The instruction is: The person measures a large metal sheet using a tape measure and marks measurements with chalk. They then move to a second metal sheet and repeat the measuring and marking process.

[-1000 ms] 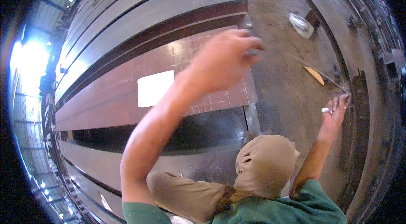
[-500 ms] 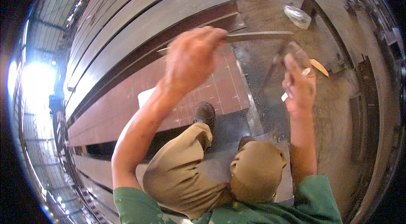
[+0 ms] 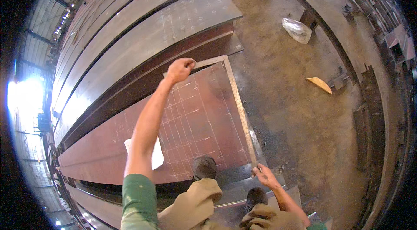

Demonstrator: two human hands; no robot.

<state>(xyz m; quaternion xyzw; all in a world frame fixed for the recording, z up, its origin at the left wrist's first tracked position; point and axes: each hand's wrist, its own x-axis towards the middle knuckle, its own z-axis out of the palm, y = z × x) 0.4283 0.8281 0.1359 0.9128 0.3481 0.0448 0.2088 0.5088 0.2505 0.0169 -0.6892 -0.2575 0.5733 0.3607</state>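
An L-shaped steel square (image 3: 239,104) lies along the end of a red-brown steel beam (image 3: 191,134). Its corner sits at the beam's far right corner, and its long marked arm runs down the right edge toward me. My left hand (image 3: 180,70) is closed on the short arm, above the far edge of the beam. At the near end of the long arm, my right hand (image 3: 265,175) grips the square; whether it also holds the white stick is hidden. Thin pale lines and small marks cross the beam's face. A white sheet (image 3: 157,155) lies beside my left forearm.
More long grey steel beams (image 3: 186,10) lie side by side beyond. One of my shoes (image 3: 204,168) is at the beam's near edge. On the brown floor to the right are a clear plastic bag (image 3: 296,30), a yellowish wooden piece (image 3: 320,84) and dark steel parts (image 3: 368,112).
The square has come down from in front of me onto the beam's end. My right hand, which showed a white stick, has moved down and left to the square's near end.
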